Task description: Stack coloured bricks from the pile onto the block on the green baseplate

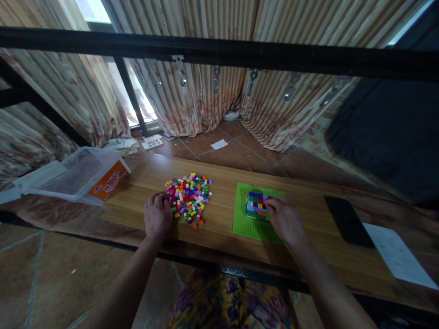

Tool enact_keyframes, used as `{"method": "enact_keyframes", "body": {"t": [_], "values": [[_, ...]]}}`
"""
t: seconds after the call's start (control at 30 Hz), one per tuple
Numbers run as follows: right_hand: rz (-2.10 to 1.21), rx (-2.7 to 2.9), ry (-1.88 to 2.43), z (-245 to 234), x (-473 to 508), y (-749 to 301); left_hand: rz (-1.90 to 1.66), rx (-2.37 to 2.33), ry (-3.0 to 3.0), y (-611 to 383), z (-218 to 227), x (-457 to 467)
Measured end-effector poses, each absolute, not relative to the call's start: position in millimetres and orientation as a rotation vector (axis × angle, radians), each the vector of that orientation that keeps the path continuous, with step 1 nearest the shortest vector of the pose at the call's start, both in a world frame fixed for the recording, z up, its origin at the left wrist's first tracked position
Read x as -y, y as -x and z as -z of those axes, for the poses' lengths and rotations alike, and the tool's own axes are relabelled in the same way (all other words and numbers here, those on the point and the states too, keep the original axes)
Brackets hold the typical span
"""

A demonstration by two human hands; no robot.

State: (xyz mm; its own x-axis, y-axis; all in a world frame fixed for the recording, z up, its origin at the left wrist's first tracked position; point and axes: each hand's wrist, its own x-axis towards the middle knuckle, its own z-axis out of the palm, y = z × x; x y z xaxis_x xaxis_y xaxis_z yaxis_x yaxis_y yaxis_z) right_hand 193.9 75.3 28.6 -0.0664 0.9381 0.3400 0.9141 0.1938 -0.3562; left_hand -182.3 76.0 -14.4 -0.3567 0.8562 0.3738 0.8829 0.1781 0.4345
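A heap of small toy bricks [188, 196] in many colours lies on the wooden table left of the middle. My left hand [157, 214] rests at the heap's left edge with its fingers curled down; whatever they hold, if anything, is hidden. To the right sits a green baseplate [242, 224] with a multicoloured block of joined bricks [255, 205] on it. Over the right side of that block is my right hand [283, 217], fingertips pinched together and touching or nearly touching its top. I cannot make out what is in the pinch.
A clear plastic tub [77, 176] with an orange label stands at the table's left end. On the right lie a black phone-like slab [348, 221] and a white paper sheet [399, 253]. A dark metal bar [219, 50] crosses above, with hooks and striped curtains behind.
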Motion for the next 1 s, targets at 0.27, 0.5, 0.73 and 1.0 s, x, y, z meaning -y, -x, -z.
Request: {"method": "enact_keyframes", "body": {"t": [0.27, 0.5, 0.73, 1.0], "values": [[-0.049, 1.879, 1.825, -26.7, -79.1, -191.6, 0.934, 2.387, 1.761, 182.3, 12.9, -76.0], [-0.096, 1.786, 1.834, -23.4, -75.2, -193.4, 0.939, 2.369, 1.77, 182.3, 13.4, -75.5], [-0.011, 1.8, 1.805, -22.5, -73.5, -189.7, 0.915, 2.387, 1.761, 182.3, 13.5, -75.5], [0.132, 1.791, 1.791, -12.5, -71.7, -186.7, 0.916, 2.365, 1.767, 181.7, 12.9, -74.3]]}}
